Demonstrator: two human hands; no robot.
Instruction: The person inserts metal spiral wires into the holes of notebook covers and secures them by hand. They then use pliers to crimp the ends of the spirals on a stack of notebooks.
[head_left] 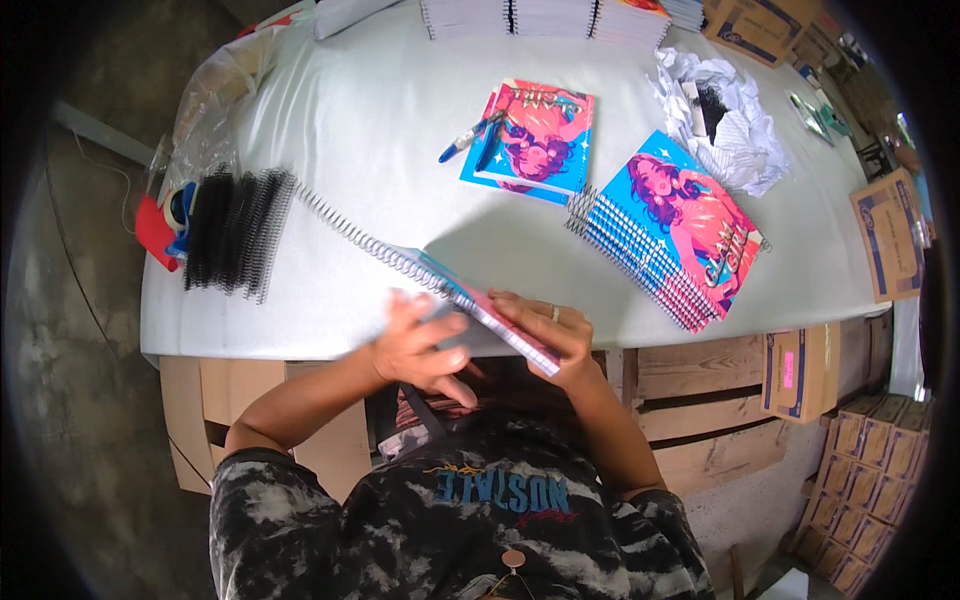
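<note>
Lettering: metallic, on the covers of the notebook stack (670,220), near the right edge of the table (340,120), and of the two loose notebooks (545,135) past its middle; blue, on my dark mottled shirt (500,540). Cartons (888,235) beyond the right edge carried dark print too small to read; one below that edge bore a pink label (789,370).

Held: one notebook (510,337), tilted, over the front edge of the table. My right hand (555,330), ringed, was clamped on its right part, thumb and fingers pressing it. My left hand (425,345), blurred, had its fingers apart just beside the notebook's left end; whether it touched I could not tell.

Wire coil (345,228): thin, springy, lying along the notebook's edge and running out toward the black coil bundle (235,235) near the table's left edge.

Also: glossy blue-and-pink covers; two pens (490,140) on the loose notebooks; crumpled white paper (745,150) toward the far right corner; clear plastic bag (215,105), creased, at the far left corner.
</note>
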